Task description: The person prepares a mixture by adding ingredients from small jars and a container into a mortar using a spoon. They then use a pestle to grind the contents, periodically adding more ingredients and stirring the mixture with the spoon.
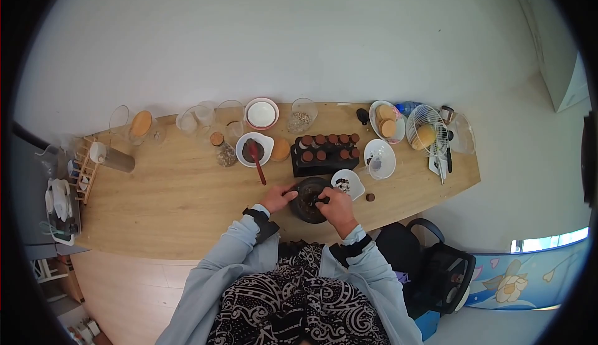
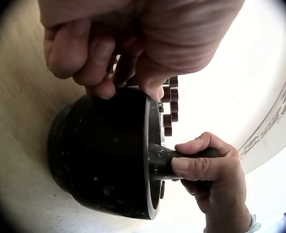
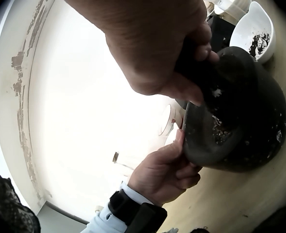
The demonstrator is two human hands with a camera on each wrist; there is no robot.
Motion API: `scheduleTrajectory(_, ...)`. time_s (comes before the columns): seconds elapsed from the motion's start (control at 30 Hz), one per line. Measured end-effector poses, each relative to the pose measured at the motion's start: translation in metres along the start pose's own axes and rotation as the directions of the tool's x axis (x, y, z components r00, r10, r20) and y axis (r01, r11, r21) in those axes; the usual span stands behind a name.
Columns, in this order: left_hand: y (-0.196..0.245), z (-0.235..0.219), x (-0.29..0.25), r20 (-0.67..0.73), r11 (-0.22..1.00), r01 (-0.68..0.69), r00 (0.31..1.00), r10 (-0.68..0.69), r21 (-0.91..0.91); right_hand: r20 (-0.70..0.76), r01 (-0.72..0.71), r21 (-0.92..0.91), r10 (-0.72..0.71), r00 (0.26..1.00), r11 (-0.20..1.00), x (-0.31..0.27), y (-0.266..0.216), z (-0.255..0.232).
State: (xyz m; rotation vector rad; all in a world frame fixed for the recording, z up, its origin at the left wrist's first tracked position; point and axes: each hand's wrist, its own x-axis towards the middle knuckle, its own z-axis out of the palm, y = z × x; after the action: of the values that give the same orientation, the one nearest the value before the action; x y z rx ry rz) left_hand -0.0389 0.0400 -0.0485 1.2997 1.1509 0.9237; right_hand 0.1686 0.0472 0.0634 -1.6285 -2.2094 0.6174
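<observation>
A dark stone mortar (image 2: 106, 155) stands near the front edge of the table, with coarse brown bits inside. My left hand (image 1: 277, 198) holds its rim from the left, thumb over the edge and fingers against the outer wall. The black pestle (image 2: 160, 162) is gripped in my right hand (image 1: 339, 211), its lower end down inside the mortar. Just behind, to the right, sits a white spouted bowl (image 1: 357, 186) with dark and pale pieces in it. A black rack (image 1: 336, 169) of brown-capped bottles stands directly behind the mortar.
To the right lie a small brown cap (image 1: 370, 197), another white bowl (image 1: 387, 165), a wire basket (image 1: 413, 118) and a knife (image 1: 440, 169). A red spatula (image 1: 258, 164) rests in a white bowl (image 1: 266, 142) at the back left. Glass jars (image 1: 225, 154) stand farther left.
</observation>
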Motion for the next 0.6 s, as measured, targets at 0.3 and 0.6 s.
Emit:
scheduleTrajectory(0.3, 0.0, -0.002, -0.001, 0.062, 0.994, 0.085, 0.995, -0.08, -0.074, -0.056, -0.053, 0.032, 0.055, 0.997, 0.998, -0.01, -0.001, 0.0)
scheduleTrajectory(0.6, 0.011, -0.006, -0.003, 0.07, 0.986, 0.163, 0.984, -0.164, 0.021, -0.132, 0.043, 0.027, -0.039, 0.99, 0.999, -0.014, -0.001, 0.008)
